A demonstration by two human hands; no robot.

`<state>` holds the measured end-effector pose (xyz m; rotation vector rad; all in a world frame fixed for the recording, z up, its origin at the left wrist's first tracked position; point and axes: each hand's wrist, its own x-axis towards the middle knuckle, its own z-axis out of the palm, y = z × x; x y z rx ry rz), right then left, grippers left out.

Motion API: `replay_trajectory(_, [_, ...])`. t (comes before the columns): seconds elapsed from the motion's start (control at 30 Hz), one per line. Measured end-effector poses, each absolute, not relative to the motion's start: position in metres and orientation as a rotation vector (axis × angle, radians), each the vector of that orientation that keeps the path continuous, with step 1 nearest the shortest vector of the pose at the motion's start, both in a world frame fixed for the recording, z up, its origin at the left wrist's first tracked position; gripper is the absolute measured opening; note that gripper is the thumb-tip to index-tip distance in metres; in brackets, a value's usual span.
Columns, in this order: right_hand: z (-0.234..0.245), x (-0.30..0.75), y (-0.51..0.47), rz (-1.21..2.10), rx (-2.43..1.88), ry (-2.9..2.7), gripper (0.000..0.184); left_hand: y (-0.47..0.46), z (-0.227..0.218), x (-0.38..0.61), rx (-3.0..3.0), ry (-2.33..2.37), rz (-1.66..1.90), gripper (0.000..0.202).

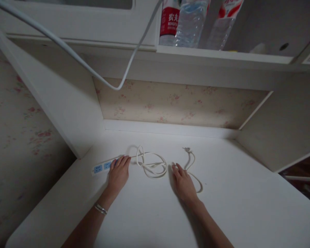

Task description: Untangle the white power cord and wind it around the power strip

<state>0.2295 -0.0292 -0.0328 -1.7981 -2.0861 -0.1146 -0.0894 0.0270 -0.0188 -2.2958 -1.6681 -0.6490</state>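
A white power strip (98,168) with blue sockets lies on the white desktop at the left. My left hand (119,174) is closed over its right end, covering that part of it. From there a cream cord (155,177) runs rightward into a loose tangle of loops between my hands. On the far side of the tangle, my right hand (184,182) pinches the cord between thumb and fingers, close to the desk surface. Past that hand the cord bends round in a curve, ending in a plug (187,150) that rests on the desk towards the back.
A white cable (116,88) hangs down in front of the cabinet at upper left. Plastic bottles (191,24) stand on the shelf (222,57) overhead. White side panels (59,86) and a floral-papered back wall (170,103) enclose the desk (144,213).
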Motion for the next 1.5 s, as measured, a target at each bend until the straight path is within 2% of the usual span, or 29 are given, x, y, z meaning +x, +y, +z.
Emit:
replay_trajectory(0.1, [-0.030,0.257,-0.024,-0.187,-1.956,-2.121,0.040,0.033,-0.016,-0.112,-2.276,-1.677,-0.601,0.048])
replay_trajectory(0.33, [-0.008,0.299,-0.013,-0.121,-2.187,-2.269,0.034,0.043,-0.018,-0.148,-2.204,-1.739,-0.565,0.051])
replay_trajectory(0.63, [-0.003,0.393,-0.006,-0.400,-2.612,-2.058,0.038,0.041,-0.018,-0.165,-2.130,-1.842,-0.521,0.054])
replay_trajectory(0.77, [0.002,0.399,-0.006,-0.443,-2.645,-1.989,0.040,0.040,-0.015,-0.162,-2.073,-1.907,-0.497,0.051])
replay_trajectory(0.87, [0.006,0.374,-0.008,-0.412,-2.458,-1.930,0.040,0.037,-0.013,-0.153,-2.054,-1.942,-0.538,0.047])
replay_trajectory(0.93, [0.011,0.347,-0.007,-0.243,-2.250,-1.862,0.038,0.033,-0.013,-0.141,-2.086,-1.936,-0.632,0.042])
replay_trajectory(1.03, [0.020,0.306,0.002,0.133,-2.025,-1.864,0.043,0.024,-0.014,-0.110,-2.290,-1.874,-0.879,0.033])
replay_trajectory(1.1, [0.024,0.284,0.014,0.269,-2.070,-1.929,0.047,0.015,-0.014,-0.086,-2.448,-1.870,-1.072,0.028])
replay_trajectory(1.2, [0.027,0.265,0.034,0.410,-2.115,-2.037,0.035,-0.005,-0.011,-0.054,-2.687,-1.928,-1.306,0.025])
replay_trajectory(1.3, [0.029,0.254,0.046,0.493,-2.084,-2.138,0.020,-0.029,0.001,-0.033,-2.837,-2.132,-1.539,0.029])
replay_trajectory(1.5, [0.068,0.226,0.046,0.314,-2.026,-2.111,0.028,-0.065,0.031,-0.001,-3.011,-2.331,-1.781,0.045])
